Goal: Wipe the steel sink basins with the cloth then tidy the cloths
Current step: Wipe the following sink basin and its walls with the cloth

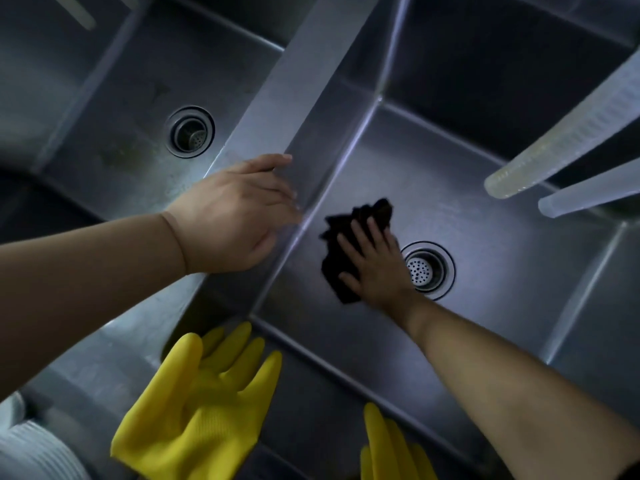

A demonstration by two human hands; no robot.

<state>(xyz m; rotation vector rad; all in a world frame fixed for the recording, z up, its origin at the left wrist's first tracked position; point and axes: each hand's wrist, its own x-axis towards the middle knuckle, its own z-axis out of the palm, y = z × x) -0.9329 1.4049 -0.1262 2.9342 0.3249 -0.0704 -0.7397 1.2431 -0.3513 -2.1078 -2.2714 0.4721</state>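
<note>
Right hand (375, 268) presses dark cloth (341, 244) flat-fingered on basin floor (485, 237); left hand (232, 216) fingers straight

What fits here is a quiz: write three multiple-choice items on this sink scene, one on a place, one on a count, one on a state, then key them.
1. Where does the cloth lie?
A. On the right basin floor, beside its drain
B. In the left basin
C. On the divider

2. How many yellow gloves show?
A. One
B. Two
C. Four

3. How does the right hand meet the cloth?
A. Hovers above it
B. Pinches a corner
C. Presses flat on it

Key: 1 A, the cloth sits just left of the drain. 2 B, one glove lies on the front rim, another at the bottom edge. 3 C, straight fingers lie spread on the cloth, while the left hand rests on the divider.
</note>
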